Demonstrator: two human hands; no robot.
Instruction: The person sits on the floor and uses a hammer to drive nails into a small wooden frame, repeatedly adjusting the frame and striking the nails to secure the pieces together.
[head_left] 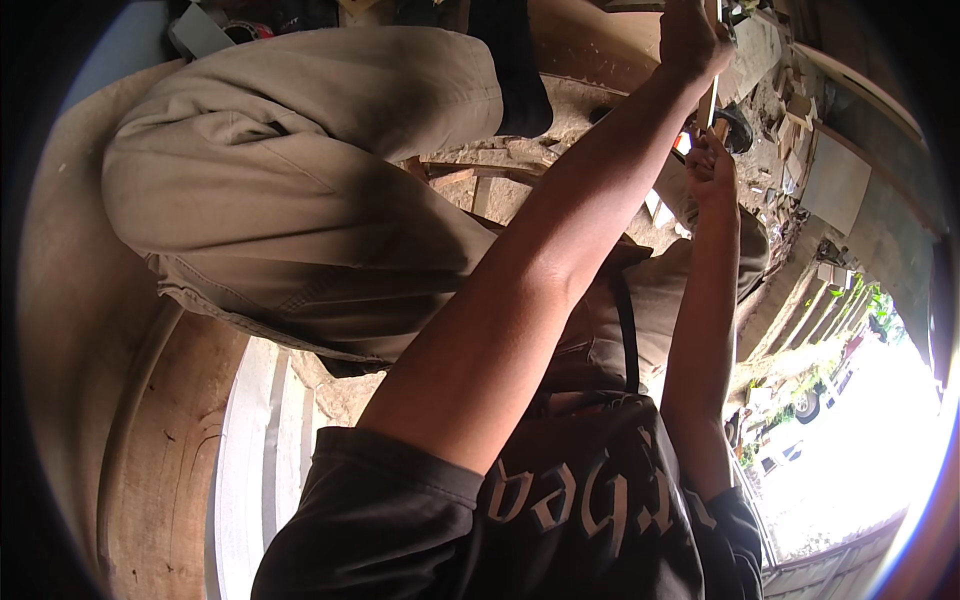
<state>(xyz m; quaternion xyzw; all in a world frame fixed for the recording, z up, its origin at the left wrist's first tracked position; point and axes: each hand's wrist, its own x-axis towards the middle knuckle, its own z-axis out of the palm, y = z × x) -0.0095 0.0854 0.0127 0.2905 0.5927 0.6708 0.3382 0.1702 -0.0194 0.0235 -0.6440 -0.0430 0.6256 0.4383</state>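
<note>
A thin, pale wooden strip (710,100) runs upright at the top right, between my two hands. My left hand (692,45) is closed around its upper part, cut off partly by the frame's top edge. Lower down, my right hand (712,170) has its fingers curled in at the strip's lower end. A small tan piece, perhaps wood, shows just above those fingers. Beside it lies a dark object (738,130) whose kind I cannot make out.
My bent leg in tan trousers (300,150) fills the left, with a dark sock (510,70) beyond. Wood scraps (798,115) litter the ground at right, near a flat board (836,180). A wooden plank (165,450) stands at lower left. Bright daylight and a vehicle wheel (806,405) show at right.
</note>
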